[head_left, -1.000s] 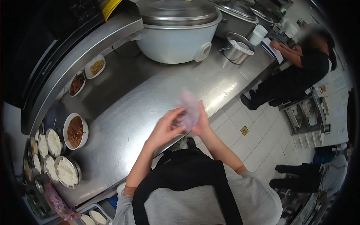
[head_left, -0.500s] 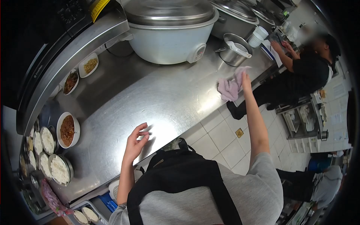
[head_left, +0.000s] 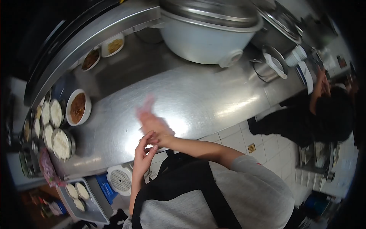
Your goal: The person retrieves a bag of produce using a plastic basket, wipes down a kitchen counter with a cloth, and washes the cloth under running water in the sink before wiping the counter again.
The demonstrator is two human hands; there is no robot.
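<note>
Fingers of your left hand (head_left: 142,158) curl loosely, empty; your right hand (head_left: 155,126), its grip too blurred to tell, has brought the pink cloth (head_left: 145,110) from the right of the counter (head_left: 206,101) to mid-frame, shifting the work there. At left, metal bowls (head_left: 73,147) hold rice (head_left: 61,144) and a white bowl (head_left: 88,107) brown food (head_left: 78,107); upper centre, a lidded cooker (head_left: 198,42) hides its contents.

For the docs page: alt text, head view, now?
A person's right hand holds a blurred pink cloth over a shiny steel counter, the left hand close by. Behind stands a large round pale-blue cooker with a metal lid.
</note>
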